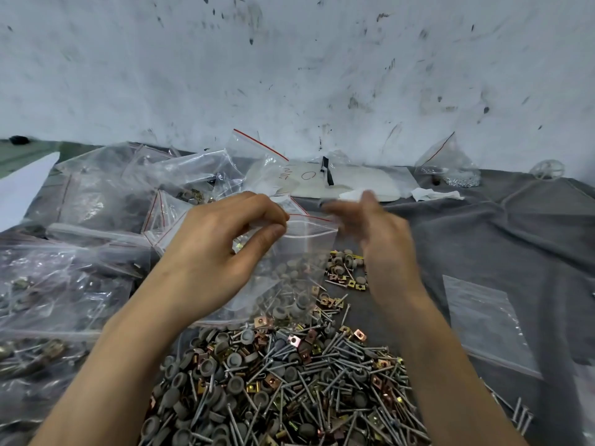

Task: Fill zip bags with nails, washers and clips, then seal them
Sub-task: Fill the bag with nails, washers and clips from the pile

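Just above the heap of nails, grey washers and brass clips point(283, 381), pinches a clear zip bag point(299, 252) by its top corner with the left hand point(222, 243), fingers curled on the plastic. Holds the right hand point(376, 233) blurred beside the bag's red-striped mouth, fingers loose, gripping nothing. Leftward, filled bags point(64, 284); rightward, an empty zip bag point(483, 320) flat on grey cloth point(515, 226).

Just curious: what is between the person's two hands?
The top edge of a clear zip bag, pinched by the left hand; the blurred right hand is near its other corner. Head view.
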A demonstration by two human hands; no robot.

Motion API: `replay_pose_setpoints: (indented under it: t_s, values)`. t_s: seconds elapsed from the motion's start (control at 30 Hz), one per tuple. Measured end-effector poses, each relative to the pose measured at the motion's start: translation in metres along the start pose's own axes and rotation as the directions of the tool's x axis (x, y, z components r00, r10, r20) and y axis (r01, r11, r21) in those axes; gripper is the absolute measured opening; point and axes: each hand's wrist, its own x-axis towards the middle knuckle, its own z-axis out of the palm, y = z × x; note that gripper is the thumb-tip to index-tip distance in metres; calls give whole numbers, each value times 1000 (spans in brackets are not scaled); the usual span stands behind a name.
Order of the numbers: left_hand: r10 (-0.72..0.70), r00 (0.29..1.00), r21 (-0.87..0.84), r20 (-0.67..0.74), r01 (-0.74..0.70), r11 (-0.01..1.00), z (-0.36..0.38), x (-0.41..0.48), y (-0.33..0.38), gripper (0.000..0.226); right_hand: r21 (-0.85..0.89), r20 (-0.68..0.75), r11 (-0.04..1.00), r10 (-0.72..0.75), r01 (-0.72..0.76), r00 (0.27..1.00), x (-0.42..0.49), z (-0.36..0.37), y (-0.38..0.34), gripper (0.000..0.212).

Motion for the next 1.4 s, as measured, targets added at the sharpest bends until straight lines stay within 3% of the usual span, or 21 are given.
replay_pose_setpoints:
  t_s: [0.07, 0.13, 0.27, 0.4, 0.47, 0.53, 0.6, 0.73, 0.83, 0.93, 1.07, 1.17, 1.23, 1.3, 1.4]
  values:
    - [-3, 1000, -8, 8, 3, 1000, 1, 0, 1, 13, 174, 61, 969, -187, 174, 981, -6, 1, -19, 53]
    - [-3, 1000, -7, 8, 3, 1000, 1, 0, 1, 14, 91, 126, 962, -268, 258, 955, -12, 4, -27, 53]
    - [12, 1000, -14, 10, -12, 1000, 0, 0, 2, 14, -47, 189, 974, -210, 223, 959, -15, 4, -27, 54]
    - [9, 1000, -20, 3, -9, 1000, -1, 0, 2, 13, 20, 57, 977, -213, 212, 975, -8, -4, -25, 47]
    - [4, 1000, -13, -9, -4, 1000, -1, 0, 2, 14, -46, -27, 989, -142, 141, 989, -3, -8, -17, 48]
    - [1, 1000, -1, -17, -1, 1000, -1, 0, 2, 15, -291, -64, 957, -5, -14, 998, 1, -11, 0, 50]
    - [1, 1000, 6, -19, -1, 1000, -1, 0, 2, 15, -519, 42, 847, 159, -115, 986, 3, -11, 21, 46]
    - [-6, 1000, 5, -18, 6, 1000, -1, 0, 1, 14, -774, 253, 629, 407, -68, 878, 5, -8, 73, 44]
    - [-17, 1000, 0, -18, 17, 1000, -1, 0, 0, 15, -859, 260, 511, 470, -20, 844, 4, -3, 91, 49]
    - [-23, 1000, 3, -11, 23, 1000, -2, 0, -2, 17, -879, 225, 476, 456, -22, 861, 4, -1, 97, 52]
    - [-15, 1000, 15, -12, 16, 1000, -2, 0, -1, 17, -837, 214, 545, 411, -51, 886, 4, -1, 85, 47]
    - [-7, 1000, 5, -10, 7, 1000, -2, 0, 1, 15, -579, 194, 806, 281, -121, 940, 5, -3, 56, 44]
    - [-5, 1000, -1, -9, 5, 1000, -2, 0, 2, 15, -312, 39, 936, 181, -160, 983, 3, -4, 23, 42]
    - [5, 1000, 10, 0, -5, 1000, -1, 1, 2, 16, -106, -64, 993, 47, -54, 997, 0, -8, -4, 51]
    - [12, 1000, 7, 10, -12, 1000, 1, 1, 3, 16, 59, -13, 992, -108, 109, 994, -9, -7, -31, 56]
